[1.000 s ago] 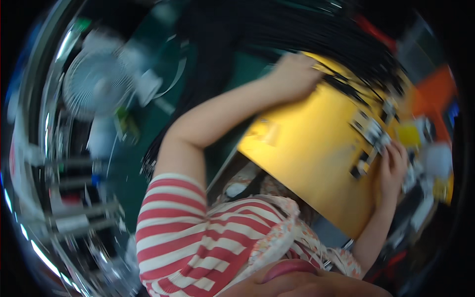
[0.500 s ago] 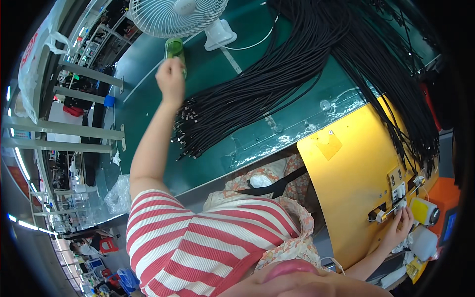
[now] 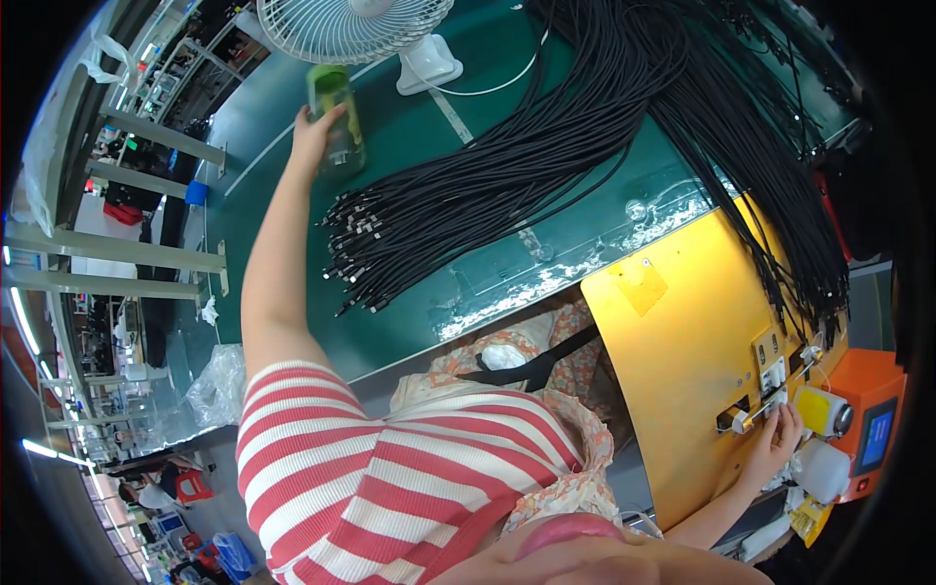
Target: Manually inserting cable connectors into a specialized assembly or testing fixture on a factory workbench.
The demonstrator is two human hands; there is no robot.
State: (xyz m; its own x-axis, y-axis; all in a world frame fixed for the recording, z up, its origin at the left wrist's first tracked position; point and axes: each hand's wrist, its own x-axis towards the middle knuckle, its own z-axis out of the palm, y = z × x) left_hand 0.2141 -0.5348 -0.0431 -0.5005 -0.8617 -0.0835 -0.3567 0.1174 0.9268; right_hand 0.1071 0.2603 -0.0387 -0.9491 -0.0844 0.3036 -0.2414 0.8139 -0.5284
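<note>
My left hand (image 3: pixel 314 138) reaches far out over the green table. Its thumb and fingers close round the side of a clear drinking bottle (image 3: pixel 343 141) with a green lid. Beside this hand lie the silvery connector ends of a thick bundle of black cables (image 3: pixel 487 200). At the far right, my right hand (image 3: pixel 778 439) rests on a yellow panel (image 3: pixel 663 390). Its bent fingers press together at a small white part (image 3: pixel 773 401) in a metal fixture. What they pinch is too small to make out.
A white fan (image 3: pixel 361 24) stands at the back, its white cord running over the table. More black cables (image 3: pixel 760 185) hang across the yellow panel. Near my right hand are an orange device with a screen (image 3: pixel 868 429) and a white container (image 3: pixel 821 470). Clear plastic wrap (image 3: pixel 216 385) lies at the left edge.
My left hand has gone from a loose fist in front of the bottle to a grip round its side. The bottle has shifted slightly left. My right hand stays at the fixture.
</note>
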